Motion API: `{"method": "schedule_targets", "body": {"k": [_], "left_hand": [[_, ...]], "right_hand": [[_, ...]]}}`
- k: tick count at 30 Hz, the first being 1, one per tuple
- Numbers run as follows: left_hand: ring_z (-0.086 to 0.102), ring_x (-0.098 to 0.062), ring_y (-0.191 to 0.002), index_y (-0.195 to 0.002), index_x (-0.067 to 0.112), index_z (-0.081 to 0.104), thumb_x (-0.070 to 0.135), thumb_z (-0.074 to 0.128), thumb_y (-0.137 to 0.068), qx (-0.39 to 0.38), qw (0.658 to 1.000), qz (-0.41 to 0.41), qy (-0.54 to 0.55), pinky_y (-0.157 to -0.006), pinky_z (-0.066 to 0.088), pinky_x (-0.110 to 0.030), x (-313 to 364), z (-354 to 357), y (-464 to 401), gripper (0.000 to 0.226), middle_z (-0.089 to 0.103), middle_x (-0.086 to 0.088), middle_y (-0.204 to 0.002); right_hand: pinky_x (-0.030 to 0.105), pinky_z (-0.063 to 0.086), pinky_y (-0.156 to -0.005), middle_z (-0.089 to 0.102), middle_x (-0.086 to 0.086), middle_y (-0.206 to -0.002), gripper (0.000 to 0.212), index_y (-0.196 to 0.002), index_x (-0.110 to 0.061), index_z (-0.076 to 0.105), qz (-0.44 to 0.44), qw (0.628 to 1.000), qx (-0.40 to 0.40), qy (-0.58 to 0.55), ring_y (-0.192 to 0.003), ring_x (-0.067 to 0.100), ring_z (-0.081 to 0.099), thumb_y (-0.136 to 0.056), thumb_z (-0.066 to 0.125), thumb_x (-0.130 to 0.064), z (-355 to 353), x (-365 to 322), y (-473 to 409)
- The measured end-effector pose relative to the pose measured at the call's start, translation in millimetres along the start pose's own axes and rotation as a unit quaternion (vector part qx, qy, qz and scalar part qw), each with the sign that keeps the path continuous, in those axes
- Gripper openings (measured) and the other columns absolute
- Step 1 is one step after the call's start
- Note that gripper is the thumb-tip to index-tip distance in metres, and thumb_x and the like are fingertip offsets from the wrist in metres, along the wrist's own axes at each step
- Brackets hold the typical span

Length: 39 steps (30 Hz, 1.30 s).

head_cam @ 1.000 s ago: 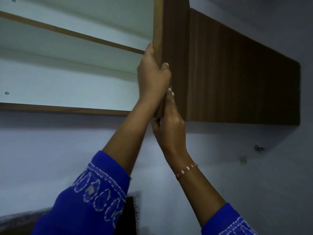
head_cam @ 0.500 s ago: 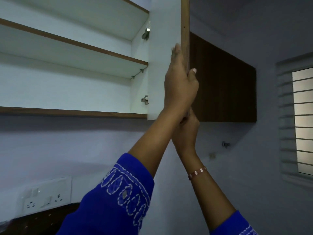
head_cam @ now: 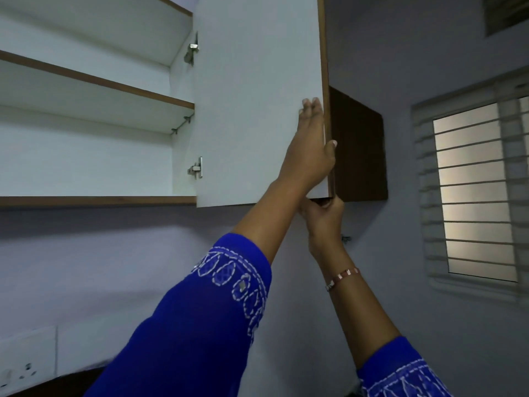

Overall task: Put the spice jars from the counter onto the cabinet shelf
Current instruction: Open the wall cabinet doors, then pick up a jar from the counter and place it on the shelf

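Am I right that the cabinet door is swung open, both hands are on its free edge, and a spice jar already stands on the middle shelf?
Not quite: the head view shows the middle shelf with no jar on it. The rest holds: the cabinet door is swung open, with the left hand and right hand on its free edge.

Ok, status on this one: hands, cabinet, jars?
Left hand grips cabinet door edge; right hand holds its bottom corner. Shelf bare. No jars visible.
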State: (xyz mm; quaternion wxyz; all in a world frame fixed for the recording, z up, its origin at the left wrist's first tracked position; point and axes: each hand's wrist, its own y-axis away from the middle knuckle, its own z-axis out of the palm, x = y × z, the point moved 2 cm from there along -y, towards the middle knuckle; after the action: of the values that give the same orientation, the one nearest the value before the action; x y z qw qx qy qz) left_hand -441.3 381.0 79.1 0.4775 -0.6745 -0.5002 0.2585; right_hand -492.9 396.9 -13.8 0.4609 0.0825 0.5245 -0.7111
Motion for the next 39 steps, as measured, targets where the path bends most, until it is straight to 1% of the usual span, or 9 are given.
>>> {"method": "schedule_targets", "body": {"k": [8,14,15,19,21,24,26,33,39], "left_hand": [[-0.007,-0.023,-0.145,-0.146,0.004,-0.004,0.014,0.042,-0.096,-0.023,0.999,-0.004,-0.035,-0.115,0.006,-0.028,-3,29,-12,0.069,-0.01,-0.012,-0.157],[0.003,-0.021,-0.146,-0.147,0.006,0.004,0.022,0.04,-0.097,-0.052,0.997,0.006,-0.047,-0.116,0.009,-0.028,-13,11,11,0.063,0.001,-0.011,-0.157],[0.005,-0.021,-0.146,-0.147,0.006,0.008,0.022,0.039,-0.097,-0.059,0.997,0.001,-0.045,-0.116,0.01,-0.029,-17,9,20,0.06,0.004,-0.01,-0.157],[0.009,-0.02,-0.145,-0.145,0.009,0.02,0.017,0.037,-0.098,-0.048,0.997,-0.045,-0.027,-0.118,0.011,-0.033,-40,-8,60,0.051,0.013,-0.009,-0.156],[0.01,-0.021,-0.145,-0.144,0.009,0.024,0.014,0.037,-0.098,-0.032,0.997,-0.062,-0.032,-0.119,0.012,-0.034,-51,-23,78,0.049,0.016,-0.01,-0.156],[0.015,-0.023,-0.145,-0.142,0.006,0.029,0.01,0.037,-0.097,0.002,0.995,-0.089,-0.054,-0.119,0.014,-0.035,-65,-55,105,0.046,0.022,-0.013,-0.154],[0.02,-0.024,-0.143,-0.14,0.002,0.031,0.007,0.037,-0.096,0.029,0.991,-0.111,-0.068,-0.118,0.016,-0.031,-72,-81,127,0.045,0.028,-0.015,-0.151],[0.024,-0.028,-0.142,-0.14,-0.003,0.028,0.006,0.035,-0.097,0.064,0.967,-0.193,-0.154,-0.116,0.02,-0.03,-95,-175,221,0.044,0.03,-0.019,-0.149],[0.028,-0.024,-0.141,-0.14,0.005,0.032,0.013,0.037,-0.097,0.093,0.924,-0.295,-0.225,-0.112,0.021,-0.026,-125,-281,334,0.044,0.032,-0.012,-0.15]], "right_hand": [[0.023,0.056,-0.07,0.066,-0.005,-0.073,0.024,-0.079,-0.021,0.062,0.018,1.0,-0.011,0.003,-0.069,0.003,0.066,-0.076,0.068,0.003,-19,11,-20],[0.036,0.052,-0.092,0.067,0.019,-0.105,0.022,-0.104,0.005,0.061,0.045,0.998,0.045,-0.021,-0.1,0.026,0.065,-0.086,0.062,-0.007,-4,17,3],[0.035,0.052,-0.09,0.066,0.018,-0.1,0.013,-0.096,0.001,0.063,0.063,0.996,0.047,-0.043,-0.097,0.024,0.064,-0.09,0.055,-0.006,1,21,8],[0.012,0.049,-0.059,0.058,0.003,-0.071,0.032,-0.078,-0.01,0.059,0.089,0.994,0.038,-0.045,-0.059,0.0,0.063,-0.099,0.035,-0.009,24,31,33],[0.01,0.05,-0.06,0.061,0.004,-0.081,0.026,-0.094,-0.003,0.06,0.079,0.997,0.014,-0.008,-0.07,0.003,0.066,-0.099,0.036,-0.012,41,37,53],[0.024,0.049,-0.086,0.061,0.012,-0.116,0.034,-0.124,0.002,0.051,0.046,0.995,-0.066,0.061,-0.109,0.024,0.058,-0.096,0.046,-0.017,70,52,85],[0.034,0.043,-0.104,0.052,0.014,-0.135,0.045,-0.136,-0.001,0.043,0.018,0.989,-0.101,0.108,-0.126,0.024,0.049,-0.096,0.048,-0.021,88,55,109],[0.02,0.028,-0.107,0.044,0.013,-0.144,0.049,-0.138,-0.001,0.04,-0.02,0.978,-0.157,0.139,-0.135,0.023,0.04,-0.096,0.047,-0.025,153,64,201],[0.03,0.029,-0.113,0.04,0.008,-0.147,0.049,-0.139,-0.008,0.04,0.009,0.95,-0.274,0.147,-0.138,0.022,0.035,-0.095,0.047,-0.028,228,71,331]]}}
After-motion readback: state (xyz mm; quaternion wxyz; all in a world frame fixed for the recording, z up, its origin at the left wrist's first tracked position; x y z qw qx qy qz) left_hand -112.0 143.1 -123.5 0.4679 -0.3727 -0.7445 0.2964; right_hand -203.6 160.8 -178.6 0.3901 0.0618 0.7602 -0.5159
